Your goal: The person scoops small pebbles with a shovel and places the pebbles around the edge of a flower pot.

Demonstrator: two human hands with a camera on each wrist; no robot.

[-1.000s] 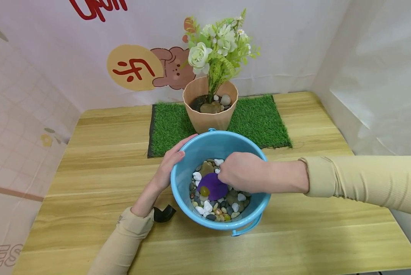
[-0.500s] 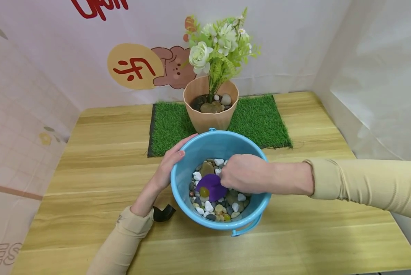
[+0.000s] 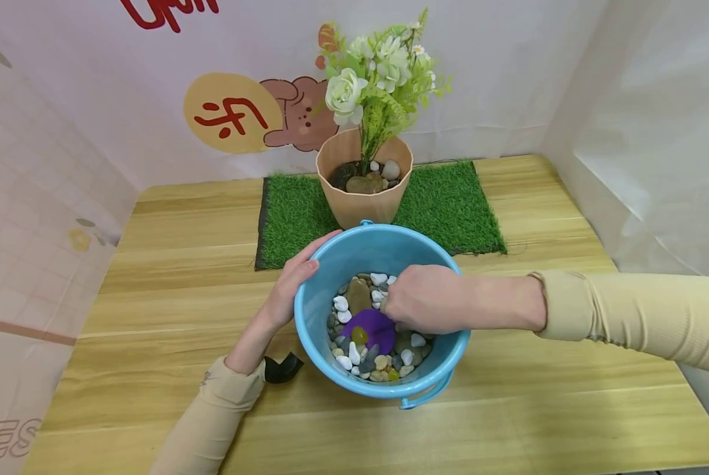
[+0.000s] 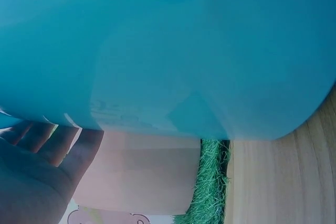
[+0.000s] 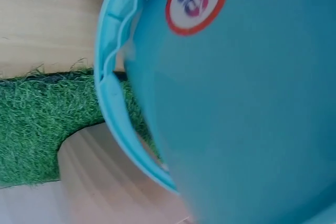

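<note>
A light-blue bucket (image 3: 384, 390) stands on the wooden table with mixed stones (image 3: 354, 353) in its bottom. My left hand (image 3: 291, 280) lies against the bucket's left outer side. In the left wrist view its fingers (image 4: 79, 156) stretch straight along the bucket's wall. Inside the bucket, my curled right hand (image 3: 422, 298) grips a small purple shovel (image 3: 380, 333), whose handle is hidden in the fist. The shovel's blade lies among the stones and carries a yellowish stone (image 3: 359, 335). The right wrist view shows only the bucket's outer side and its handle (image 5: 118, 114), not the hand.
Behind the bucket, a peach flowerpot (image 3: 360, 208) with white flowers (image 3: 345, 92) and stones stands on a green turf mat (image 3: 461, 211). A bent black piece (image 3: 283, 369) lies left of the bucket, beside the left forearm. A printed cloth hangs behind the table.
The purple shovel and right hand have shifted slightly right, the blade a little nearer the front. Some stones around the blade have moved. My left hand stays on the bucket.
</note>
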